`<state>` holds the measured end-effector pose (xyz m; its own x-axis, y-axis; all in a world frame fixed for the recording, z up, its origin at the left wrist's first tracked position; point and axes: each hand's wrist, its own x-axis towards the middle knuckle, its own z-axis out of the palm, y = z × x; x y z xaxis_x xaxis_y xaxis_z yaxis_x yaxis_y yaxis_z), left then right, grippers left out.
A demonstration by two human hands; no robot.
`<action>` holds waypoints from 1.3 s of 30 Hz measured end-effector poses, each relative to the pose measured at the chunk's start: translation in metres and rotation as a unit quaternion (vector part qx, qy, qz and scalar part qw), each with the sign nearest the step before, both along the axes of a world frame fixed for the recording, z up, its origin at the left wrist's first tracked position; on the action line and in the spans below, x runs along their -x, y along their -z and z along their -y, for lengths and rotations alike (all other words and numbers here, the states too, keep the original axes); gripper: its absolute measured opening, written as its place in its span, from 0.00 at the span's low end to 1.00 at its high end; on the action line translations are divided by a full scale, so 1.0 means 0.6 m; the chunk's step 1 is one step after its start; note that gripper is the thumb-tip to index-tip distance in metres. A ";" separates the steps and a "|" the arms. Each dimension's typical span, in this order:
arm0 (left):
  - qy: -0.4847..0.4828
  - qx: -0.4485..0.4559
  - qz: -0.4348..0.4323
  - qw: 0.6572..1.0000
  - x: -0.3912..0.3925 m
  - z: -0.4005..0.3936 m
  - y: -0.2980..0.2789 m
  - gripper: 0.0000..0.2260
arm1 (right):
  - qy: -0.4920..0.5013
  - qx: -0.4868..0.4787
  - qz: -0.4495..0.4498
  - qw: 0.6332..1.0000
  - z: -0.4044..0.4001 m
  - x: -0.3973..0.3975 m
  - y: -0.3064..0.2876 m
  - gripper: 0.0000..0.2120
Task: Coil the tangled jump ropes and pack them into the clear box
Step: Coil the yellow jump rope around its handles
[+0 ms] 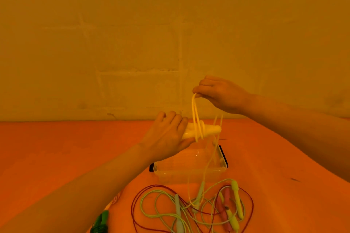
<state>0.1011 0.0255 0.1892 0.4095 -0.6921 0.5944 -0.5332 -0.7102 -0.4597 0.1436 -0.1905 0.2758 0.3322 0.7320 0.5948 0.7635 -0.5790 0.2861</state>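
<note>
Head view, one moment, all under a strong orange cast.

1. Left hand [170,134]: raised above the counter, fingers curled round the pale handles [203,131] of a yellow jump rope, which lie roughly level and point to the right.
2. Yellow jump rope [196,113]: several turns wound round the handles near their middle. A loop climbs from there to the right hand; slack strands hang down past the handles, over the clear box, towards the tangle below.
3. Right hand [217,93]: held higher than the left, fingertips pinching the top of the rope loop, knuckles toward the wall.
4. Clear box [189,173]: open, standing on the counter directly beneath both hands, with dark latches at its left and right ends. Hanging strands cross in front of it; whether any rope rests inside cannot be told.
5. Tangle of jump ropes [191,208]: on the counter just in front of the box. Dark red cord [251,207] in wide loops, pale green cord [149,205] woven through it, handles in yellow-green, pink and pale tones lying among them.
6. Green object [100,222]: bottom edge, beside the left forearm, partly cut off; unidentified.
7. Counter [66,147]: covered in orange.
8. Wall [132,34]: plain, behind the counter.
</note>
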 end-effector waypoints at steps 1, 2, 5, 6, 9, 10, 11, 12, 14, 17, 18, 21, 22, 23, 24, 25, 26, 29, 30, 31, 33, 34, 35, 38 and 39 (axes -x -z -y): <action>0.007 -0.001 0.001 1.000 0.001 -0.001 0.000 0.24 | 0.004 0.006 -0.008 1.000 0.005 -0.004 0.004 0.23; 0.013 -0.001 0.002 1.000 0.003 -0.002 -0.001 0.24 | 0.007 0.014 -0.018 1.000 0.010 -0.008 0.009 0.22; 0.033 0.004 0.012 0.999 0.007 -0.006 -0.006 0.23 | 0.020 0.024 -0.069 0.997 0.020 -0.016 0.024 0.18; 0.041 0.006 0.015 0.999 0.008 -0.008 -0.009 0.23 | 0.033 0.017 -0.106 0.994 0.022 -0.017 0.028 0.18; 0.054 0.010 0.014 0.998 0.010 -0.015 -0.016 0.22 | 0.085 0.007 -0.224 0.971 0.029 -0.024 0.043 0.15; 0.052 0.009 0.012 0.999 0.009 -0.019 -0.017 0.22 | 0.096 0.010 -0.254 0.963 0.031 -0.024 0.046 0.15; 0.048 0.009 0.008 0.999 0.008 -0.024 -0.019 0.23 | 0.102 0.010 -0.279 0.955 0.031 -0.023 0.049 0.16; 0.042 0.010 0.004 0.999 0.007 -0.029 -0.021 0.22 | 0.107 0.011 -0.300 0.948 0.032 -0.022 0.053 0.17; 0.032 0.010 -0.003 0.999 0.003 -0.039 -0.027 0.23 | 0.109 0.006 -0.332 0.937 0.029 -0.019 0.066 0.19; 0.021 0.019 0.004 1.000 -0.005 -0.052 -0.038 0.22 | 0.098 -0.018 -0.364 0.926 0.024 -0.016 0.091 0.24; 0.014 0.033 0.004 0.999 -0.007 -0.055 -0.042 0.22 | 0.098 -0.035 -0.363 0.926 0.024 -0.016 0.096 0.24; -0.023 0.078 -0.011 0.997 -0.015 -0.063 -0.049 0.24 | 0.140 -0.047 -0.320 0.936 0.016 -0.017 0.108 0.21; -0.042 0.094 -0.017 0.995 -0.017 -0.065 -0.050 0.25 | 0.156 -0.043 -0.315 0.935 0.011 -0.015 0.111 0.20; -0.059 0.111 -0.023 0.992 -0.019 -0.066 -0.051 0.26 | 0.168 -0.037 -0.315 0.934 0.007 -0.014 0.113 0.20; -0.073 0.124 -0.031 0.989 -0.021 -0.066 -0.053 0.26 | 0.176 -0.030 -0.313 0.933 0.004 -0.012 0.116 0.21; -0.084 0.131 -0.038 0.987 -0.022 -0.065 -0.054 0.25 | 0.185 -0.018 -0.304 0.935 0.001 -0.010 0.119 0.22; -0.095 0.136 -0.041 0.985 -0.024 -0.064 -0.055 0.24 | 0.194 0.000 -0.283 0.939 -0.002 -0.007 0.119 0.23; -0.128 0.157 -0.050 0.978 -0.030 -0.063 -0.059 0.24 | 0.203 0.046 -0.157 0.965 -0.006 -0.004 0.124 0.25; -0.139 0.165 -0.057 0.975 -0.031 -0.063 -0.061 0.24 | 0.195 0.061 -0.108 0.973 -0.003 -0.006 0.129 0.28; -0.150 0.172 -0.062 0.972 -0.034 -0.065 -0.063 0.24 | 0.187 0.071 -0.065 0.978 -0.002 -0.006 0.133 0.33; -0.165 0.181 -0.072 0.967 -0.037 -0.065 -0.066 0.25 | 0.174 0.066 0.013 0.983 0.003 -0.009 0.141 0.42; -0.169 0.183 -0.076 0.966 -0.038 -0.064 -0.067 0.25 | 0.163 0.058 0.036 0.984 0.005 -0.009 0.141 0.43; -0.172 0.184 -0.079 0.965 -0.039 -0.062 -0.068 0.26 | 0.156 0.048 0.054 0.985 0.006 -0.010 0.140 0.43; -0.203 0.208 -0.096 0.952 -0.040 -0.057 -0.075 0.25 | 0.162 0.014 0.061 0.985 0.011 -0.009 0.138 0.39; -0.221 0.222 -0.107 0.944 -0.044 -0.059 -0.078 0.24 | 0.163 0.000 0.057 0.985 0.015 -0.008 0.141 0.37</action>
<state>0.1274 0.0608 0.2360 0.7431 -0.1285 0.6567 -0.1872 -0.9821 0.0197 0.1484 -0.1995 0.1910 0.4806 0.5980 0.6414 0.4996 -0.7878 0.3602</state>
